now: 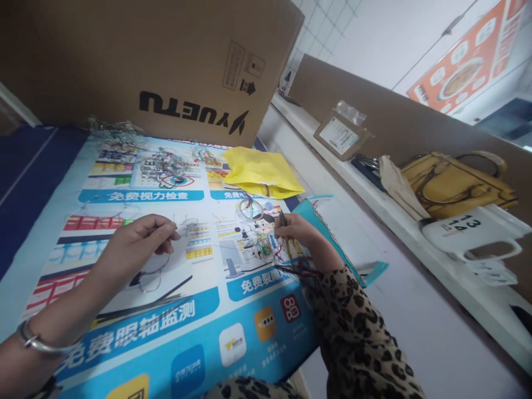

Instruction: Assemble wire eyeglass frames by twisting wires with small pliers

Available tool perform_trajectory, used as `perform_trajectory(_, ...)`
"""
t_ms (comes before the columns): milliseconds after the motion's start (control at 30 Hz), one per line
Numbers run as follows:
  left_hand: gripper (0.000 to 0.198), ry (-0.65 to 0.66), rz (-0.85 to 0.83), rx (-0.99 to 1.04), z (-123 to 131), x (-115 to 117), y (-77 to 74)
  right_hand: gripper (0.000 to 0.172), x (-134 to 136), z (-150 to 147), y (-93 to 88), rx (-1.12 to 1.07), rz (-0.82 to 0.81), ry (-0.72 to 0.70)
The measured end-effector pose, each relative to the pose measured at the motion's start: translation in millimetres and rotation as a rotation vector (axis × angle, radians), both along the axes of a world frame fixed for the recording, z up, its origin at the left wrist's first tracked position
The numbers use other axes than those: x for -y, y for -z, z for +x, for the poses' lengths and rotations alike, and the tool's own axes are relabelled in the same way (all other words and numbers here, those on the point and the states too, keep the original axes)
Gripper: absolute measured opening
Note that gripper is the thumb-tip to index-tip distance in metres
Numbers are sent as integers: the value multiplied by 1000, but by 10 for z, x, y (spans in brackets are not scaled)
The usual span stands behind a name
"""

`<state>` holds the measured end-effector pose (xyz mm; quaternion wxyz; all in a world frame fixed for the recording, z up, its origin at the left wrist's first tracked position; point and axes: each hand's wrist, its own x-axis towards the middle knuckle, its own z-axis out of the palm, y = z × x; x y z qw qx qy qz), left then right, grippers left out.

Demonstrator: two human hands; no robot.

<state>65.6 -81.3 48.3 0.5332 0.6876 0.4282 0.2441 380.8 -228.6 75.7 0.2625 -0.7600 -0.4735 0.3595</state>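
My left hand is over the left part of the printed table sheet, its fingertips pinched together; a thin wire shows beside them, though the grip is too small to make out. At the right, my right hand holds dark tweezers, closed over a tangle of coloured wires. Thin wire loops lie below my left hand. A round ring of wire is near the yellow bag. Farther back sits a pile of small wired pieces.
A large cardboard box stands at the back. Beside my right forearm lies a teal folder. The shelf at the right bears a small package, a yellow handbag and a white mug.
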Motion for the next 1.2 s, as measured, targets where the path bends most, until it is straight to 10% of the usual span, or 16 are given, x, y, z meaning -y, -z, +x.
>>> perform_trajectory(300, 29, 346, -1, -12, 92, 346, -66, 7, -197, -859, -1, -426, 138, 42)
perform_trajectory(500, 30, 319, -141, 74, 142, 525, -55, 11, -267, -1203, 156, -639, 134, 62)
perform_trajectory(867, 29, 131, -146, 139, 113, 404, -12, 18, -194, -1116, 233, -925, -14, 137)
perform_trajectory(1200, 22, 295, 84, -182, 116, 372, 54, 15, 87, -1010, 337, -1090, 160, 125)
